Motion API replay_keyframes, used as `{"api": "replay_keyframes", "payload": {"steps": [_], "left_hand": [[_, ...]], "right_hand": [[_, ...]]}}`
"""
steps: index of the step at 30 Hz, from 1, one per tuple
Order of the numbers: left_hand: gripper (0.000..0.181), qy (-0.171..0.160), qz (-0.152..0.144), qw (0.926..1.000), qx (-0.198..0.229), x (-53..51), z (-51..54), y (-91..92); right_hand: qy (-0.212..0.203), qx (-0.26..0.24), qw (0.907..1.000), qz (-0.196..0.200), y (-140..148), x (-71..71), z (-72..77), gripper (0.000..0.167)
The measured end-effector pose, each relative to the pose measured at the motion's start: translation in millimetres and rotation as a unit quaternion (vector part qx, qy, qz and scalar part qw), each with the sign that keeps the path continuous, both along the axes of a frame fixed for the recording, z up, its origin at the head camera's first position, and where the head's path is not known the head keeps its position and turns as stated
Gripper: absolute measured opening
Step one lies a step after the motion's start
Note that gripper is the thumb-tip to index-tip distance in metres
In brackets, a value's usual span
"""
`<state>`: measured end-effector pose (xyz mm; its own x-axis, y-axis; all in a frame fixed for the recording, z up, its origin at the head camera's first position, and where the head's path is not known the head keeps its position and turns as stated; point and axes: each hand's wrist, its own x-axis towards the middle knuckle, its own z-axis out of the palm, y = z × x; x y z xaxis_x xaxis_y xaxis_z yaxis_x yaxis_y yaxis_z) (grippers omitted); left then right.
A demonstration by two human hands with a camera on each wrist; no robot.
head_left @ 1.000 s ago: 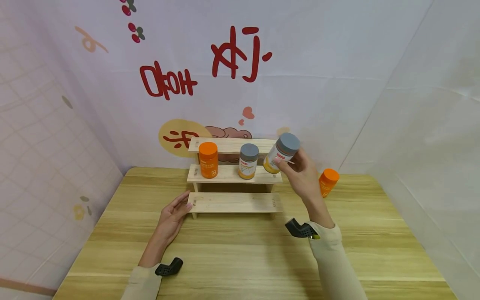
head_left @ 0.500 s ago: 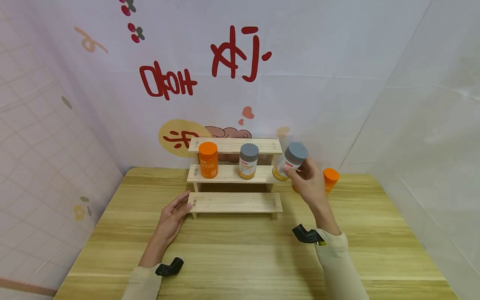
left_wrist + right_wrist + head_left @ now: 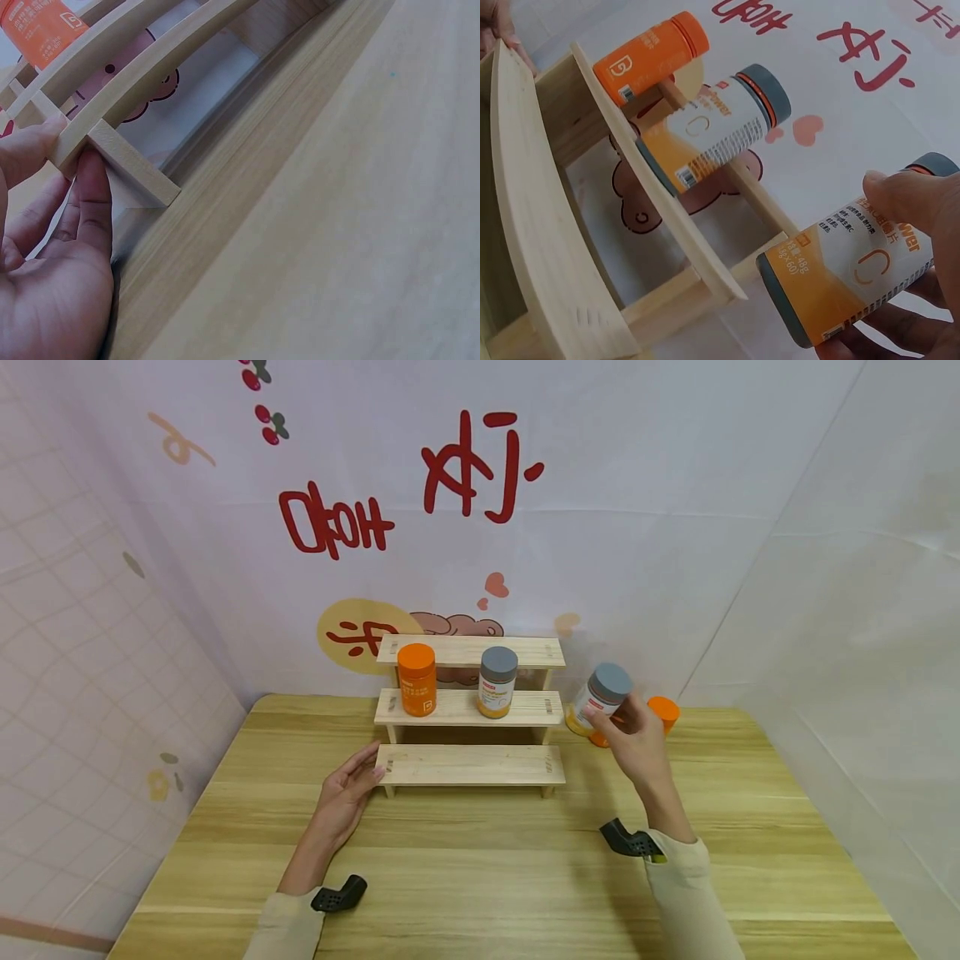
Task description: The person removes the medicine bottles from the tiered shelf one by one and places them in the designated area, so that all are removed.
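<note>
In the head view, my left hand [image 3: 348,797] pinches the left end of the lowest step of a three-step wooden rack [image 3: 468,766]. The left wrist view shows the thumb above the board and fingers [image 3: 94,195] beneath it. My right hand [image 3: 637,743] grips a grey-capped vitamin C bottle [image 3: 597,697], tilted and held off the rack's right side. On the middle step stand an orange bottle [image 3: 417,681] at the left and another grey-capped bottle [image 3: 497,683] right of centre. Behind my right hand is an orange-capped bottle [image 3: 664,712], mostly hidden.
A bit of orange [image 3: 600,739] shows below the held bottle; its full shape is hidden. The rack stands towards the back of a wood-grain table [image 3: 465,877]. White printed cloth [image 3: 637,527] hangs close behind, with more cloth at both sides.
My right hand has carried the grey-capped bottle right and down, from above the middle step's right end to beside the rack. The left hand has stayed on the lowest step.
</note>
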<state>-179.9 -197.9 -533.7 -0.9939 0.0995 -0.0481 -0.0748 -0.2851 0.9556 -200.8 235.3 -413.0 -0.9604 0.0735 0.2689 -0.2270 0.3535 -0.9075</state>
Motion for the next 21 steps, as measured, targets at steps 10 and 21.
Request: {"api": "replay_keyframes", "payload": {"steps": [10, 21], "left_hand": [[0.067, 0.002, 0.000, 1.0000, 0.004, -0.3, -0.8, -0.5], [0.068, -0.004, -0.001, 1.0000, 0.001, -1.1, -2.5, -1.3]], "right_hand": [[-0.037, 0.013, 0.9992, -0.008, 13.8, 4.7, -13.6, 0.056], [-0.064, 0.036, 0.9971, -0.020, 35.7, 4.6, -34.3, 0.056]]}}
